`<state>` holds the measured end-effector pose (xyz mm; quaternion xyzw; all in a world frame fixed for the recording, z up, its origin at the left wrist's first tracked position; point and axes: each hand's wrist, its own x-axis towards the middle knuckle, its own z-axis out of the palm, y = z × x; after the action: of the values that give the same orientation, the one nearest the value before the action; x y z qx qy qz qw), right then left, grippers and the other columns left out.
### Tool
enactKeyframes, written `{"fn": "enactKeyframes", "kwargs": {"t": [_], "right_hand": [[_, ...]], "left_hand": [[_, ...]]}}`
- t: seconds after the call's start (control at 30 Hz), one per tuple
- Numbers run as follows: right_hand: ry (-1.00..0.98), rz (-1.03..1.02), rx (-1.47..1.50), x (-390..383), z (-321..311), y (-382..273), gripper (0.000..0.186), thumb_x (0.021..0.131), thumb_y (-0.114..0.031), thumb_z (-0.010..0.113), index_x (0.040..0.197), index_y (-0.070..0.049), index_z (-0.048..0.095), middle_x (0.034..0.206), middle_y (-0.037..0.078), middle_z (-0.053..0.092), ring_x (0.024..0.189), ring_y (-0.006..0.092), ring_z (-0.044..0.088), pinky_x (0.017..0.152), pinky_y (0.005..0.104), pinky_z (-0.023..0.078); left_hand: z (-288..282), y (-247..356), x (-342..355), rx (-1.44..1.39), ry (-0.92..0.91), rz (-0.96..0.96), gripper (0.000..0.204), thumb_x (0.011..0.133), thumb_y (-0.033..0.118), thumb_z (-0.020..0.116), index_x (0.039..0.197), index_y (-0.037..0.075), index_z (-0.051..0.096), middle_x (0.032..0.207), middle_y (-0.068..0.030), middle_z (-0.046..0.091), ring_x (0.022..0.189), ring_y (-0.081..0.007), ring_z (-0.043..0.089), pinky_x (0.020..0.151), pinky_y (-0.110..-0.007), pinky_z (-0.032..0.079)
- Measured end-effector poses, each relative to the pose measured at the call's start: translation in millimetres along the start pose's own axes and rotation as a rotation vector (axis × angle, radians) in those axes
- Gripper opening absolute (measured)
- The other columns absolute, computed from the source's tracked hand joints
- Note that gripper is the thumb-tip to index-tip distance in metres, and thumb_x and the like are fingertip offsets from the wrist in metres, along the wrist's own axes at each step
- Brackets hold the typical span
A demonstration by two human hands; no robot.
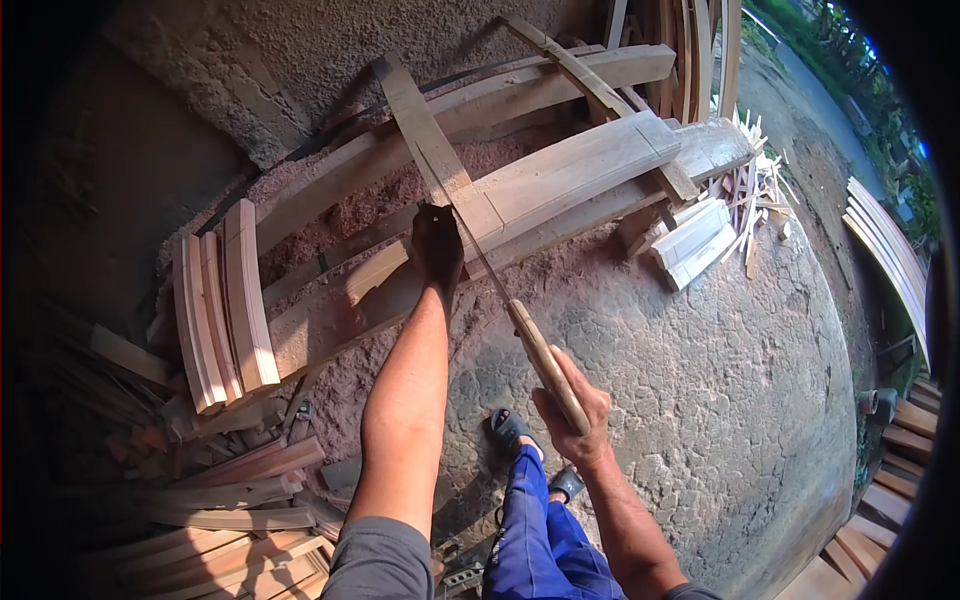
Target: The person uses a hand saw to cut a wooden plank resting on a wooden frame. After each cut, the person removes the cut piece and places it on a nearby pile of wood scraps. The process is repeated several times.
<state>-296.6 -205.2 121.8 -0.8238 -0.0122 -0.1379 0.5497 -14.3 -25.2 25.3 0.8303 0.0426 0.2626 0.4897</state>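
Observation:
A hand saw with a long wooden handle [548,365] is gripped in my right hand [575,405]. Its thin blade [487,262], seen nearly edge-on, slants up and left to a pale, curved wooden board [585,172]. Pencil-like lines cross that board near the blade. My left hand [437,245] is closed over the board's wood just left of the blade; deep shadow hides most of its finger detail. Crossing beneath the work, a flat wooden crosspiece [415,115] runs away to the far side.
Long curved beams [540,85] and a second crosspiece [570,65] form the support, with reddish sawdust around. Cut curved pieces [225,310] rest at its left end. Offcuts [695,245] lie right, and stacked wood [230,540] lower left. Cracked concrete floor [700,400] extends underfoot.

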Motion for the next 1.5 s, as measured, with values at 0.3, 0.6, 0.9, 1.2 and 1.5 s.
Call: {"fn": "enactKeyframes", "kwargs": {"t": [0.3, 0.6, 0.9, 1.2, 1.5], "right_hand": [[-0.005, -0.078, -0.046, -58, -26, 4, 0.051, 0.082, -0.006, 0.074, 0.131, 0.004, 0.06, 0.093, 0.019, 0.073, 0.073, 0.0252, 0.073, 0.067, 0.033, 0.056], [-0.042, -0.141, -0.121, -123, -55, 5, 0.056, 0.08, -0.007, 0.075, 0.132, 0.006, 0.058, 0.099, 0.021, 0.073, 0.077, 0.0257, 0.075, 0.068, 0.033, 0.058], [0.037, -0.097, 0.008, 30, 19, 9, 0.057, 0.083, -0.007, 0.076, 0.136, 0.0, 0.058, 0.1, 0.018, 0.074, 0.074, 0.0236, 0.073, 0.068, 0.0309, 0.055], [-0.053, -0.173, -0.115, -64, -16, 13, 0.057, 0.081, -0.006, 0.077, 0.133, 0.007, 0.056, 0.114, 0.024, 0.071, 0.086, 0.0305, 0.077, 0.07, 0.0322, 0.06], [-0.068, -0.18, -0.156, -117, -50, 27, 0.059, 0.08, -0.005, 0.075, 0.134, 0.006, 0.056, 0.109, 0.024, 0.072, 0.079, 0.028, 0.076, 0.065, 0.0338, 0.058]], "left_hand": [[-8, -19, 2, 0.115, -0.037, 0.103, 0.028, 0.099, 0.034, 0.053, 0.099, 0.006, 0.058, 0.095, -0.0166, 0.061, 0.095, -0.0365, 0.062, 0.085, -0.045, 0.049], [-16, -44, 15, -0.125, 0.028, 0.047, 0.053, 0.094, 0.057, 0.057, 0.088, 0.005, 0.054, 0.084, -0.0129, 0.06, 0.086, -0.0269, 0.058, 0.078, -0.037, 0.046], [11, -8, -1, 0.067, 0.016, -0.013, 0.028, 0.101, 0.029, 0.053, 0.095, 0.002, 0.057, 0.095, -0.0167, 0.064, 0.093, -0.0343, 0.063, 0.085, -0.044, 0.048], [-6, -43, 7, -0.512, 0.023, -0.232, 0.019, 0.101, 0.025, 0.054, 0.096, 0.006, 0.058, 0.092, -0.0149, 0.061, 0.087, -0.0278, 0.061, 0.084, -0.038, 0.048], [-4, -63, 8, -0.047, 0.011, 0.077, 0.032, 0.1, 0.034, 0.058, 0.098, 0.003, 0.059, 0.087, -0.0153, 0.063, 0.086, -0.0313, 0.062, 0.081, -0.043, 0.049]]}}
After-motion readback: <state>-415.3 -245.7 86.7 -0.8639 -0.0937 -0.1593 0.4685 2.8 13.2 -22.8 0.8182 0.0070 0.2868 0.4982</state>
